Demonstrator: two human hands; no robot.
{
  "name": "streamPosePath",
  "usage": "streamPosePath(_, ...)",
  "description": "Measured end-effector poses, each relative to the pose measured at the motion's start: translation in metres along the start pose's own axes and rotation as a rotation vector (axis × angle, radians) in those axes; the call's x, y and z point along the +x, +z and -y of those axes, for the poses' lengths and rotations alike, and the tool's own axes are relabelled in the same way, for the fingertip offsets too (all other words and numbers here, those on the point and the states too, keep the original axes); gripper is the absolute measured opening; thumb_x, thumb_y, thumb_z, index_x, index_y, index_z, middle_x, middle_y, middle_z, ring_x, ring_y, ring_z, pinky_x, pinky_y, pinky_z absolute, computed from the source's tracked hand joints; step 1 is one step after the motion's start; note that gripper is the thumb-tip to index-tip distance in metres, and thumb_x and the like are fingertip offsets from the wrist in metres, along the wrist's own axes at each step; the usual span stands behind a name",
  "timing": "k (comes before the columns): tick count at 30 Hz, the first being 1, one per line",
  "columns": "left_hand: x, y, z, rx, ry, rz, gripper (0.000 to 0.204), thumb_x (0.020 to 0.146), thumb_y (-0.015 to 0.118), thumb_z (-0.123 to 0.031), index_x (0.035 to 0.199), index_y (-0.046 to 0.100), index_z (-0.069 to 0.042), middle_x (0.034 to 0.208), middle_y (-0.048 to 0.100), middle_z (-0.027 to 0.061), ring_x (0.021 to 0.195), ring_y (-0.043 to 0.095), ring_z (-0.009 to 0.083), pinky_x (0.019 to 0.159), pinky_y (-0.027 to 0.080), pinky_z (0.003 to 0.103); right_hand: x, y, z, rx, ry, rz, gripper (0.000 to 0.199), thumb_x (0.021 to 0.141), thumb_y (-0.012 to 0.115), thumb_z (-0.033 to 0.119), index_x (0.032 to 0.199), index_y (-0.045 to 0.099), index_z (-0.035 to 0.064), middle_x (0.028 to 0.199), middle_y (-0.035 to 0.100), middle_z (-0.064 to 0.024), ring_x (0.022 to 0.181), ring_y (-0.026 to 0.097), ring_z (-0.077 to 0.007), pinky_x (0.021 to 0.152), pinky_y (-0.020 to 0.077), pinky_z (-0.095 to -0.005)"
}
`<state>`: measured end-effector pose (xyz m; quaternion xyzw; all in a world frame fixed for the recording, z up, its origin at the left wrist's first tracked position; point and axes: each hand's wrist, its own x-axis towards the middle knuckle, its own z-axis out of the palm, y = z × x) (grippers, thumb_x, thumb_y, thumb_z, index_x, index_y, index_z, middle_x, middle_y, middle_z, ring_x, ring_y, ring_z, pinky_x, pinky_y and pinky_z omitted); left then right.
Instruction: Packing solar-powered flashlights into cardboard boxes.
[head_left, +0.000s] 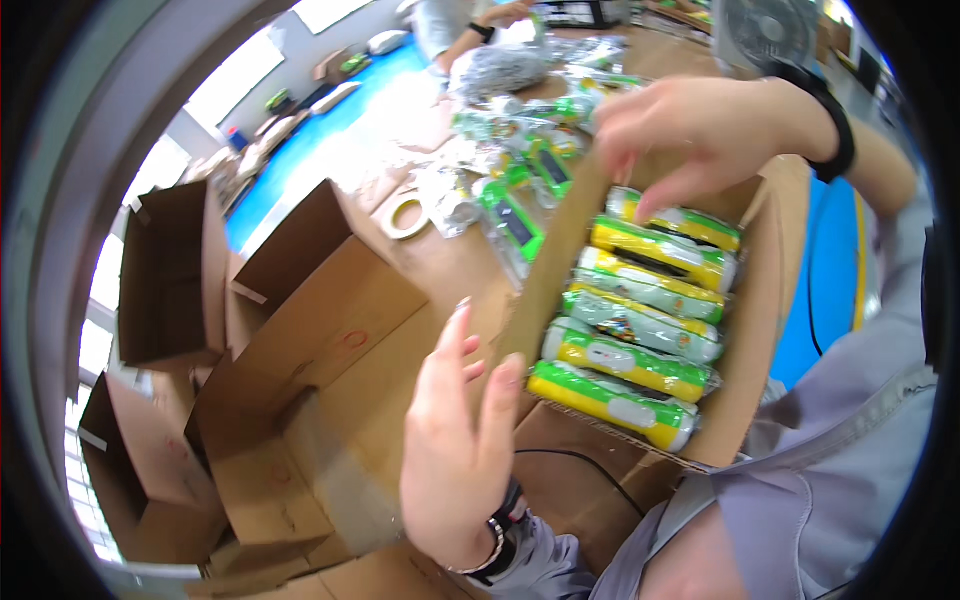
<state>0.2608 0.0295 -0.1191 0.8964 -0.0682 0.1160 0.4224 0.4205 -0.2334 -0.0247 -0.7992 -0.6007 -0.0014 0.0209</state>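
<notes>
A cardboard box (745, 400) sits in front of me on the right, holding a row of several plastic-wrapped green-and-yellow cylinders (630, 360). What the cylinders are, I cannot make out. Over the far end of this box is my right hand (690, 135), slightly blurred. Its fingers point down and apart, with the thumb close to the farthest cylinder; no object shows between them. My left hand (455, 440) is raised beside the box's near left side, fingers and thumb spread, holding nothing.
Open empty cartons (300, 400) stand on the left. Beyond the box, wrapped green items (515, 220) are heaped on the table near a tape roll (405, 215). A fan (770, 35) stands far right. Another person's hand (505, 14) is at the far side.
</notes>
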Motion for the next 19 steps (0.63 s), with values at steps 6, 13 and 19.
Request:
streamPosePath(6, -0.009, 0.005, -0.005, 0.085, 0.116, -0.088, 0.05, 0.093, 0.055, -0.023, 0.133, 0.041, 0.004, 0.114, 0.056, 0.023, 0.098, 0.059, 0.0314, 0.085, 0.048, 0.037, -0.148, 0.085, -0.106, 0.345, 0.669, -0.834, 0.046, 0.087, 0.06, 0.016, 0.128, 0.043, 0.0054, 0.117, 0.048, -0.0015, 0.106, 0.045, -0.0103, 0.093, 0.0363, -0.0257)
streamPosePath(13, -0.035, 0.014, -0.036, 0.289, 0.033, -0.053, 0.057, 0.089, 0.06, -0.031, 0.133, 0.042, 0.0, 0.126, 0.046, 0.0301, 0.11, 0.052, 0.0429, 0.092, 0.044, 0.039, -0.22, 0.22, -0.095, 1.028, 0.801, -0.891, 0.053, 0.094, 0.04, 0.049, 0.133, 0.042, 0.0123, 0.125, 0.046, -0.0006, 0.11, 0.046, -0.0134, 0.093, 0.0347, -0.0295)
streamPosePath(19, -0.117, 0.053, -0.113, 0.382, 0.203, 0.11, 0.079, 0.08, 0.065, -0.045, 0.14, 0.035, -0.002, 0.134, 0.039, 0.0312, 0.121, 0.045, 0.0428, 0.1, 0.04, 0.043, -0.256, 0.361, -0.238, 1.668, 0.574, -0.718, 0.062, 0.096, 0.037, 0.052, 0.141, 0.034, 0.0095, 0.143, 0.038, -0.0046, 0.127, 0.039, -0.0157, 0.103, 0.031, -0.0323)
